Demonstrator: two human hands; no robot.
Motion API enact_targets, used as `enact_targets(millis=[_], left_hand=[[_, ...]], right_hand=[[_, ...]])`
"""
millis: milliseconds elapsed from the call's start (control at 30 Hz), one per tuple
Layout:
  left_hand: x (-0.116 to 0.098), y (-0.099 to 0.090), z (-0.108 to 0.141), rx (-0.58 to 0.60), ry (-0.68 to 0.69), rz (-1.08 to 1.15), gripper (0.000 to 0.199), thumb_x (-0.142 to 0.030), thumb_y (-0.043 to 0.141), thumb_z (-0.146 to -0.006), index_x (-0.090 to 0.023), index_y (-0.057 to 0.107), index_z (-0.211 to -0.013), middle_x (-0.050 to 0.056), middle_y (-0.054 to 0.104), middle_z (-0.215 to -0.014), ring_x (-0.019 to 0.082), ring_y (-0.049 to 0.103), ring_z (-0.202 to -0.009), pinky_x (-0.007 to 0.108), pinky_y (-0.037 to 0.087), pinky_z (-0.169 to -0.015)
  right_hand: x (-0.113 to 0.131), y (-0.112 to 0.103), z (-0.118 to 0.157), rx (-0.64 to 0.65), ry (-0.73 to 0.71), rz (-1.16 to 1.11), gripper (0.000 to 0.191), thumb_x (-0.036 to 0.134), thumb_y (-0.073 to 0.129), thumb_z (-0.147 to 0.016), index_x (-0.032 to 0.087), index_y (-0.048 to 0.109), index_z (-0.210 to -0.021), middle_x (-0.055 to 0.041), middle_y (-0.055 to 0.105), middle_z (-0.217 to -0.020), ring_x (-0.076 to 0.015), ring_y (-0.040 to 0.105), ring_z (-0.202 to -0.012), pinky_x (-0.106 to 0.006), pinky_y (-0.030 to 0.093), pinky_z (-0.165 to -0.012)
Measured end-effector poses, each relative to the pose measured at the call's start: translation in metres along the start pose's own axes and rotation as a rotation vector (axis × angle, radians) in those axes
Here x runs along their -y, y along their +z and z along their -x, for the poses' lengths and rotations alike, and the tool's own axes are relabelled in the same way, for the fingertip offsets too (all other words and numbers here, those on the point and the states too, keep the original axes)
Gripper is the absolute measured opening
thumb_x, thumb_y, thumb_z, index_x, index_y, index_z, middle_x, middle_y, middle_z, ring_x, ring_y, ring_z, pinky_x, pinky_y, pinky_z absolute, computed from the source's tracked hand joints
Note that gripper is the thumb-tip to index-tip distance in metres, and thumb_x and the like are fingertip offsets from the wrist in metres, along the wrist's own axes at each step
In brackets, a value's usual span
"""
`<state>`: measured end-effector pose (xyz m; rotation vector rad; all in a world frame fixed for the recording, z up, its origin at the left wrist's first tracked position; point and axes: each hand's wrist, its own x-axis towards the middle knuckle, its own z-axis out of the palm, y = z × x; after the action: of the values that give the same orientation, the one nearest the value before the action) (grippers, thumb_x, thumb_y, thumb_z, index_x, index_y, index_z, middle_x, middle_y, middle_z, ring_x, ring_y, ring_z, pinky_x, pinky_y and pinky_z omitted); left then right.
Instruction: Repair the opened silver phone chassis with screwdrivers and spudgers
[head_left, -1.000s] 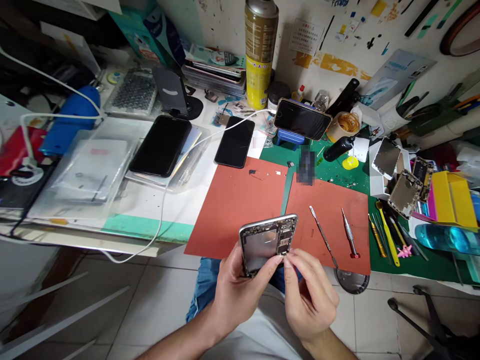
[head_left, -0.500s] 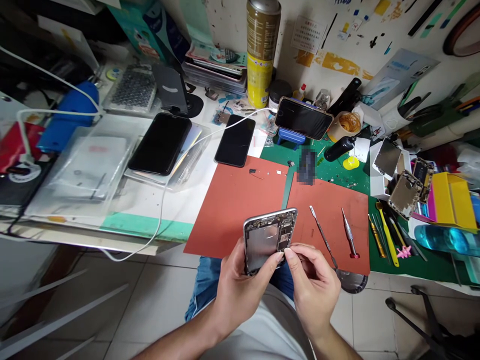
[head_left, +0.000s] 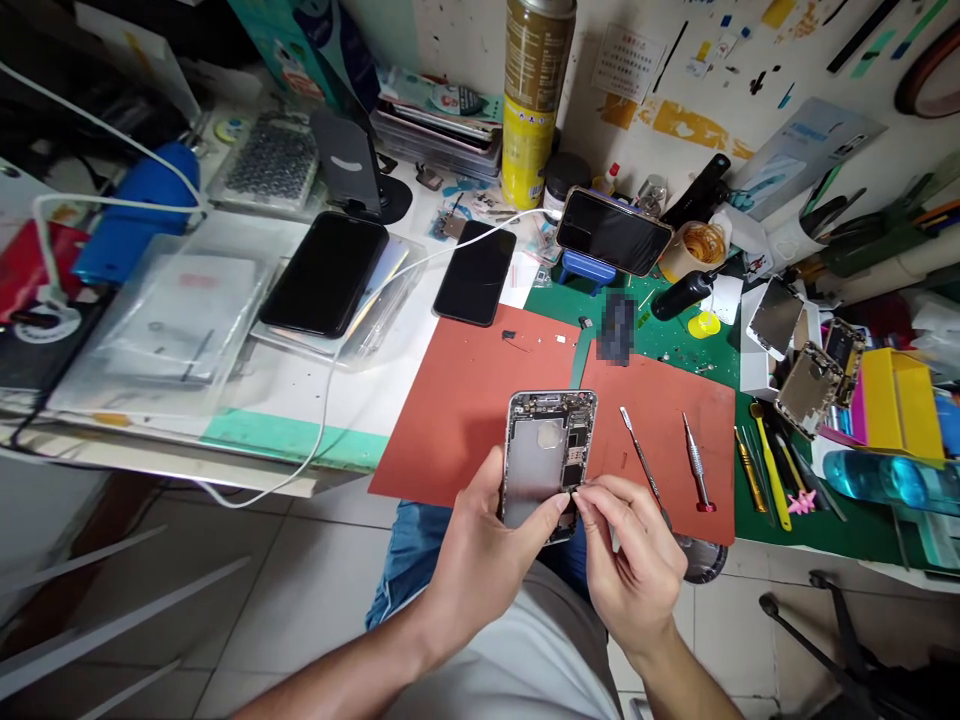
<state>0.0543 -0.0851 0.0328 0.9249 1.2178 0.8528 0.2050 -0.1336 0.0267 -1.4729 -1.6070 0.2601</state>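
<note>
My left hand [head_left: 484, 550] is closed around the lower left side of an opened phone housing [head_left: 536, 450], with its thumb laid across the lower inside. The housing is tilted up toward me, showing a bare silver bay on the left and a circuit board along the right. At the board's lower end, the fingertips of my right hand [head_left: 634, 555] pinch together against the phone's right edge. Whatever is between those fingertips is too small or hidden to name. The phone is held above the front edge of an orange-red mat [head_left: 450, 420].
On the mat's right lie a metal spudger [head_left: 637, 450] and a screwdriver [head_left: 699, 465]. Further right are several tools, a yellow box [head_left: 900, 400] and opened phone shells [head_left: 814, 385]. Dark phones [head_left: 475, 272] lie behind and left. A white cable [head_left: 324, 420] loops over the table edge.
The opened phone has turned to face me more squarely, showing more of its inside. My right fingertips stay at its lower right edge, and the view has shifted slightly.
</note>
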Motion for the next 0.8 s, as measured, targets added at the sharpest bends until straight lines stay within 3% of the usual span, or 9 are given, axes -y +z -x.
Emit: enact_targets(millis=[200,400,567,800], left_hand=[[-0.003,0.004,0.004,-0.049,0.037,-0.112,0.027,-0.029,0.084,-0.084,-0.026,0.073,-0.107,0.002,0.080,-0.093,0.026,0.078,-0.089,0.033,0.063,-0.077],[-0.009,0.005,0.008,0.020,0.074,-0.246,0.009,-0.032,0.073,-0.093,-0.027,0.069,-0.100,0.001,0.080,-0.091,0.025,0.076,-0.079,0.033,0.059,-0.069],[-0.009,0.007,0.011,0.082,0.151,-0.199,0.017,-0.031,0.067,-0.100,-0.029,0.070,-0.116,0.001,0.081,-0.108,0.023,0.079,-0.093,0.030,0.060,-0.082],[-0.010,0.011,0.013,0.065,0.189,-0.300,0.004,-0.024,0.064,-0.099,-0.028,0.062,-0.101,-0.004,0.078,-0.088,0.018,0.071,-0.071,0.027,0.053,-0.069]], right_hand=[[-0.006,-0.015,-0.004,0.120,-0.035,0.003,0.038,-0.008,0.065,-0.095,0.019,0.073,-0.121,-0.0083,0.070,-0.101,-0.0160,0.071,-0.086,-0.028,0.062,-0.073],[-0.009,-0.021,-0.002,0.121,-0.055,0.003,0.044,-0.009,0.065,-0.094,0.021,0.075,-0.123,-0.0073,0.071,-0.101,-0.0174,0.071,-0.087,-0.030,0.061,-0.072],[-0.011,-0.024,0.000,0.098,-0.065,0.023,0.049,-0.008,0.066,-0.093,0.025,0.077,-0.128,-0.0066,0.073,-0.103,-0.0184,0.073,-0.085,-0.030,0.062,-0.068],[-0.018,-0.028,0.001,0.101,-0.119,0.049,0.050,-0.006,0.065,-0.094,0.027,0.078,-0.130,-0.0075,0.075,-0.103,-0.0218,0.074,-0.087,-0.036,0.064,-0.071]])
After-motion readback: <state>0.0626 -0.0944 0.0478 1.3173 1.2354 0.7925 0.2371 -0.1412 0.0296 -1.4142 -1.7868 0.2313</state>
